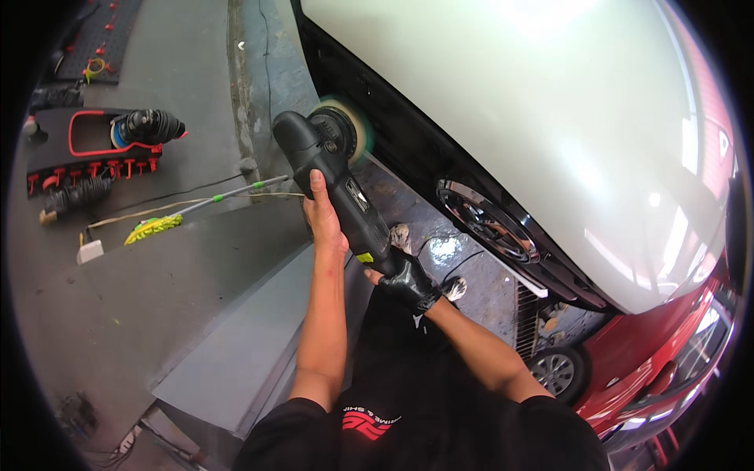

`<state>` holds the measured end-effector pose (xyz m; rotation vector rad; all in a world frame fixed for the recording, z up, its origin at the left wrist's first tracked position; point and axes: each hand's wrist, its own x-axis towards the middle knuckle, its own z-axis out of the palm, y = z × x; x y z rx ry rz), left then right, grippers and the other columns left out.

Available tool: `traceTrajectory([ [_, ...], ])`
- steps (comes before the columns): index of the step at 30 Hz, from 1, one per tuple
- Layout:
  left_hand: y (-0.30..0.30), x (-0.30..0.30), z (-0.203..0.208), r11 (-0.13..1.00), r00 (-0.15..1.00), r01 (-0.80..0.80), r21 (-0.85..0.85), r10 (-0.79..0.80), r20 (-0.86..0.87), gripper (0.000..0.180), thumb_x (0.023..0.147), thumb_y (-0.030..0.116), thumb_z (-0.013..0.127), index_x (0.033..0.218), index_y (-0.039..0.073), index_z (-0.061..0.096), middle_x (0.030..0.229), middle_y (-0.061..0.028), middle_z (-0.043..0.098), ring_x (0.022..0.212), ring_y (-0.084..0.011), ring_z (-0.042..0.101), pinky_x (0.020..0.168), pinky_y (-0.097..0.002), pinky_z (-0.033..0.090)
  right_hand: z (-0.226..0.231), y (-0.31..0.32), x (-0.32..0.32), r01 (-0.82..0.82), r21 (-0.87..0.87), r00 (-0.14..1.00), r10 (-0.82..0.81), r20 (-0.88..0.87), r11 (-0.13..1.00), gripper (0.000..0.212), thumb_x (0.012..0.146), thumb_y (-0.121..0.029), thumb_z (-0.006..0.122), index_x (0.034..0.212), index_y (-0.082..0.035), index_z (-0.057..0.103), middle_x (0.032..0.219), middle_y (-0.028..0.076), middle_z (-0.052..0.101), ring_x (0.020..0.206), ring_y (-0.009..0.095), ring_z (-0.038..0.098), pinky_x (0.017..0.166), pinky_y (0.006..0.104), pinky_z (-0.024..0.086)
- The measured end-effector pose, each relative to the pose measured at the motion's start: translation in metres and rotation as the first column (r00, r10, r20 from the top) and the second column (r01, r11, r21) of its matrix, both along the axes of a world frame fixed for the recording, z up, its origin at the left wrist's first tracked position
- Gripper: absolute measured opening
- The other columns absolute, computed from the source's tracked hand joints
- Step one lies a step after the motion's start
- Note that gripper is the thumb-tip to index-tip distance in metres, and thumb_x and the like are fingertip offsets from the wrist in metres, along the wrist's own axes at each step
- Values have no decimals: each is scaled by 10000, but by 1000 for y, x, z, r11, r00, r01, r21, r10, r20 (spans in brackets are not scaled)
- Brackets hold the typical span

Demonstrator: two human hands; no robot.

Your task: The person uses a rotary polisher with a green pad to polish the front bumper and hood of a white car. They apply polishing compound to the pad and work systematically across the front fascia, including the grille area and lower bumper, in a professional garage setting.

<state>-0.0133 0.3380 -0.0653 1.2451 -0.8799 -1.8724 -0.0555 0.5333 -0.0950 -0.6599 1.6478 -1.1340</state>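
A black car polisher (339, 184) is held up in front of me, tilted with its head toward the upper left. My bare left hand (323, 218) wraps the body from the left side, thumb lying along the casing. My right hand (408, 284), in a black glove, grips the rear end of the tool. The round pad (361, 133), pale with a green rim, faces the dark lower edge of a white car (510, 94). Whether the pad touches that edge I cannot tell. A dark-spoked wheel (483, 220) of the white car shows right of the polisher.
At left, a black rack with red trim (75, 129) bears a second polisher (149, 128). A yellow-green mop (155, 228) lies below it. Grey panels (236, 337) stand close on my left. A red car (652, 369) and floor grate (526, 318) are at lower right.
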Motion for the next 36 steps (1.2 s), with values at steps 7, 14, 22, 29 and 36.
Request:
traceTrajectory([
  [7, 54, 9, -4, 999, 999, 15, -34, -14, 32, 752, 932, 685, 645, 1236, 5, 549, 923, -122, 653, 760, -253, 718, 651, -391, 627, 29, 47, 8, -4, 57, 990, -4, 144, 998, 431, 827, -261, 810, 1154, -13, 677, 1049, 141, 744, 961, 270, 718, 854, 409, 552],
  [14, 93, 19, -12, 997, 997, 69, -33, -68, 36, 734, 929, 673, 660, 1234, 15, 546, 905, -124, 657, 712, -234, 700, 617, -376, 609, 44, 85, 14, 82, 39, 966, -89, 241, 996, 512, 837, -273, 821, 1247, -18, 652, 1091, 131, 741, 1006, 231, 701, 919, 385, 541],
  [22, 115, 20, -12, 992, 992, 114, -48, -111, 54, 734, 922, 654, 686, 1261, 21, 535, 931, -114, 655, 734, -219, 698, 627, -368, 604, 32, 116, 31, 91, 58, 970, -102, 222, 994, 528, 843, -268, 825, 1274, -22, 646, 1131, 137, 739, 1049, 213, 697, 937, 374, 538],
  [29, 138, 22, -4, 986, 989, 127, -109, -117, 91, 784, 913, 605, 739, 1410, 43, 512, 1259, -78, 611, 1057, -173, 633, 887, -356, 554, 30, 135, 34, 51, 52, 967, -62, 246, 997, 554, 864, -302, 810, 1304, -22, 625, 1204, 147, 717, 1128, 257, 682, 981, 389, 522],
  [36, 123, 57, -32, 994, 994, 38, 103, -48, 97, 746, 967, 564, 689, 1435, 9, 519, 1360, -99, 594, 1232, -213, 569, 1047, -369, 459, 7, 123, 48, -100, 154, 985, 76, 154, 983, 582, 846, -352, 821, 1299, -37, 637, 1185, 171, 730, 1117, 277, 703, 962, 408, 534],
])
